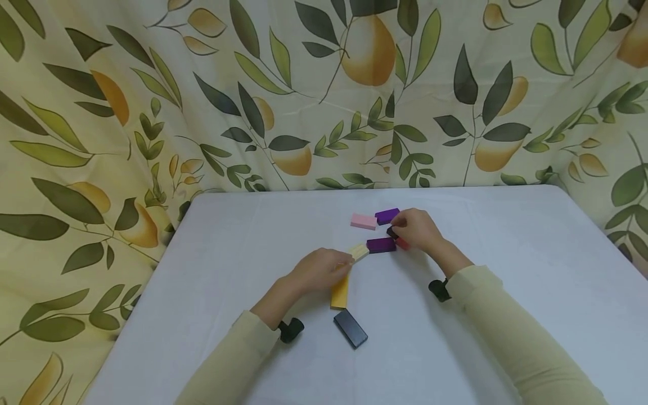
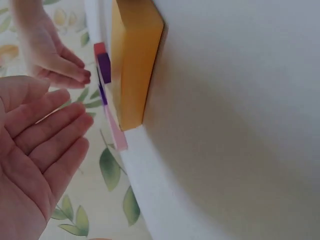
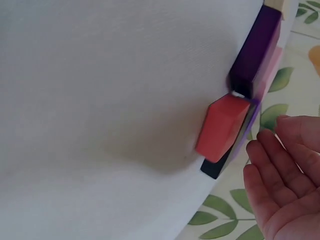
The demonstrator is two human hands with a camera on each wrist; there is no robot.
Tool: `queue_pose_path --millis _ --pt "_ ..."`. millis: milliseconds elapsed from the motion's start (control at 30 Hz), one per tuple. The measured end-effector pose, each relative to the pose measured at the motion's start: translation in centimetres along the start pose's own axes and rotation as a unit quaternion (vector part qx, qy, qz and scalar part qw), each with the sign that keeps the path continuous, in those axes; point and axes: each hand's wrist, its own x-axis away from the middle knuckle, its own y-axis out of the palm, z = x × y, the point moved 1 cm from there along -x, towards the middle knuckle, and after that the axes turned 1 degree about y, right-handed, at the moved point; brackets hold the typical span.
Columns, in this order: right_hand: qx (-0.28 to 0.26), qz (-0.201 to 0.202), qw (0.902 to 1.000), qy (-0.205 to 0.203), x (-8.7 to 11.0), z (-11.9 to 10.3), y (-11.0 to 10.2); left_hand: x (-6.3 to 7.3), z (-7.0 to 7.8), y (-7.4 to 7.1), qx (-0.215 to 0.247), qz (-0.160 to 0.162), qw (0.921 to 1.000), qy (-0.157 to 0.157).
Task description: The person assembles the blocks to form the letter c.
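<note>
Wooden-looking blocks lie end to end in a bent chain. My left hand [image 1: 320, 270] is over the joint between the cream block [image 1: 359, 252] and the yellow block [image 1: 340, 292]. Its fingers look relaxed in the left wrist view, with nothing visible between them; contact with the cream block is unclear. The right hand [image 1: 418, 229] is beside the black block [image 1: 390, 232] and the red block [image 3: 223, 127], partly covering both in the head view. Loosely bent, its fingers [image 3: 280, 165] appear apart from the blocks in the right wrist view. A dark purple block [image 1: 381, 245] sits between cream and red.
A pink block [image 1: 363, 221] and a violet block [image 1: 387, 216] lie at the far end of the chain. Nearest me is a dark grey block [image 1: 350, 329]. The table [image 1: 228, 236] has a white cover, and a leaf-and-fruit patterned curtain [image 1: 324, 112] hangs behind it.
</note>
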Motion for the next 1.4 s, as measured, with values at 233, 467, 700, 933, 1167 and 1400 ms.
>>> queue_pose_path --millis 233,467,700,933,1167,1400 --pt "0.014 0.001 0.9999 -0.006 0.2 0.9 0.1 2.5 0.9 0.8 -0.004 -0.031 0.9971 0.069" --pt "0.056 -0.008 0.9983 -0.012 0.3 0.8 0.2 5.4 1.8 2.6 -0.009 -0.052 0.9885 0.142" --pt "0.086 -0.005 0.9954 -0.042 0.6 1.0 0.5 6.9 2.8 3.7 -0.146 -0.056 0.967 0.201" --pt "0.088 0.004 0.9947 -0.053 0.7 1.5 0.8 7.4 3.2 3.8 -0.114 -0.074 0.9701 0.201" --pt "0.086 0.003 0.994 -0.067 0.5 1.6 1.1 7.5 3.0 4.2 -0.09 -0.09 0.9761 0.176" --pt "0.081 -0.015 0.9944 -0.066 0.2 1.5 1.3 7.9 2.6 4.3 -0.087 -0.102 0.9752 0.176"
